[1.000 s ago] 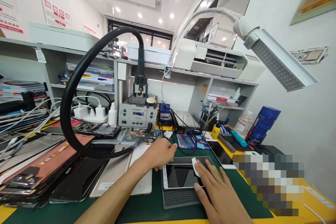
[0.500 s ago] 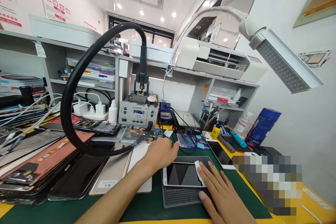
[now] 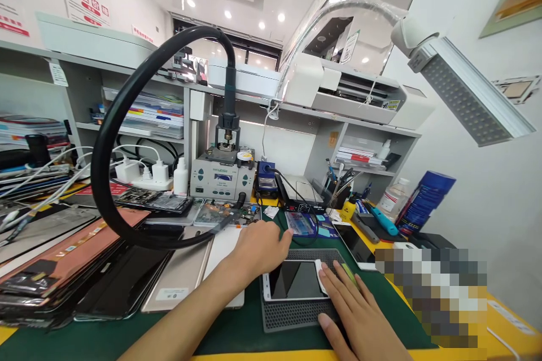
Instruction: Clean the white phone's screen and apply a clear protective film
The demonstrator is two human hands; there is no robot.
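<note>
While the left hand [image 3: 259,248] steadies the phone [image 3: 294,281] at 10 o'clock, flat right-hand fingers [image 3: 339,279] press a white wipe [image 3: 320,276] there, so cleaning looks maybe halfway done.

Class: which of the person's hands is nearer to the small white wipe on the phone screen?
Right. The right hand presses its fingertips on the white wipe; the left hand holds the phone at its far left corner.
</note>
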